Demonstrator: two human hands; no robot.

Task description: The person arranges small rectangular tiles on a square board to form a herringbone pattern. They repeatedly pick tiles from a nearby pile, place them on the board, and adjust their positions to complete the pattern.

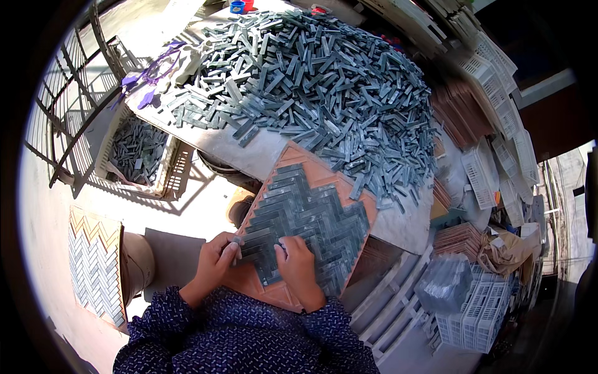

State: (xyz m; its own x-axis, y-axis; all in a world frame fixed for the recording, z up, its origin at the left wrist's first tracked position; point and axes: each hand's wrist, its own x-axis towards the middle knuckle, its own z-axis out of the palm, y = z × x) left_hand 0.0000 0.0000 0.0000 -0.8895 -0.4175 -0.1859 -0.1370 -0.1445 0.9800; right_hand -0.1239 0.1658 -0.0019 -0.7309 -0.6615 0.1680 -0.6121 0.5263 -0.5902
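A terracotta-coloured mould board [364, 202] leans tilted in front of me against the table edge. Dark grey-green stone strips [293, 202] fill much of it in a herringbone pattern, with bare orange grooves at the top and lower left. At the board's left edge, my left hand [215, 258] pinches a small grey stone strip [237, 240] between thumb and fingers. My right hand [298, 265] rests over the lower middle of the laid strips, fingers curled in; what they hold, if anything, is hidden.
A big heap of loose strips [311, 81] covers the table [243, 153] beyond the board. Left are a crate [163, 165] of strips and a lighter herringbone panel [96, 268]. White plastic crates [473, 315] and stacked terracotta boards [458, 240] stand on the right.
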